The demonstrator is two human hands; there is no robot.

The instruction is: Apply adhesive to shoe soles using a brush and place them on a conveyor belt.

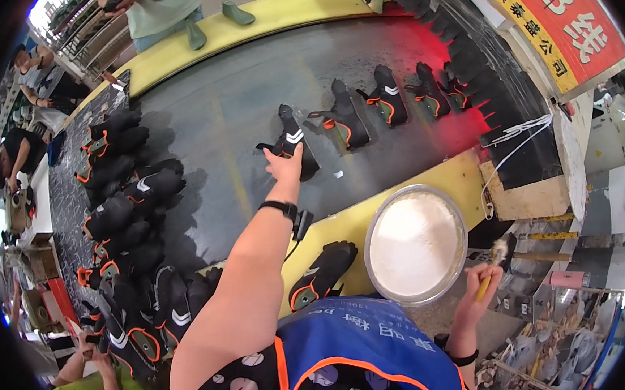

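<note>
On the dark conveyor belt [246,69] lies a black shoe upper [290,117] with white stripes and orange trim. My left hand [286,166] grips its near part, arm stretched forward. My right hand [477,296], at the lower right, closes round the yellow handle of a brush [501,251], whose pale bristles point up. Between my two arms sits a round metal basin [463,239] filled with white liquid or paste, apart from the brush. Another black upper [325,270] lies left of the basin on the yellow ledge [343,218].
Several uppers [391,97] sit on the belt toward a red-lit opening [453,33] with black strip curtains. Piles of uppers [122,215] fill the left side. Two green shoe lasts [237,13] stand on the far ledge. Other people are at the left and far side.
</note>
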